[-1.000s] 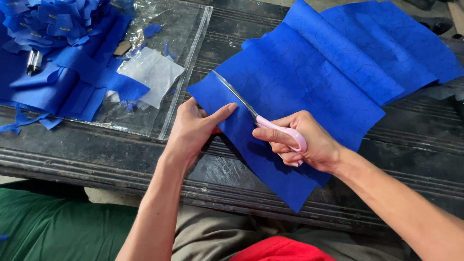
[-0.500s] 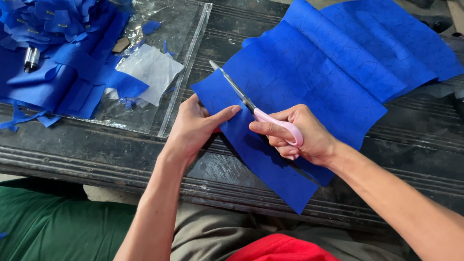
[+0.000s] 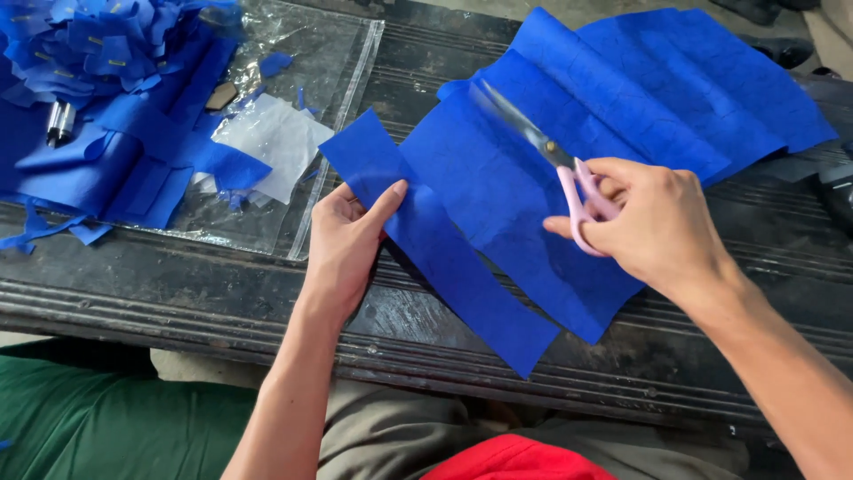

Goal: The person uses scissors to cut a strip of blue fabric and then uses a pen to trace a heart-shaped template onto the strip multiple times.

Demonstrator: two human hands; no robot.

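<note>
Left hand (image 3: 342,244) fingers clamped on blue strip (image 3: 435,240); right hand (image 3: 653,222) gripping pink scissors (image 3: 555,173) over blue sheet (image 3: 622,133).

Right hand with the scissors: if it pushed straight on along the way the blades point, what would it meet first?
The right hand aims the scissors up-left over the blue sheet. Beyond the sheet's edge, bare dark table comes first, probably; depth is unclear.

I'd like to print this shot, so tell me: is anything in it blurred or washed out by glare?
Head view: the scissors blades smear with motion blur, though the right hand gripping the pink handles is fairly sharp; the clear plastic sheet shows pale glare patches; the left hand and blue strip look crisp under soft, even daylight with faint shadows.
</note>
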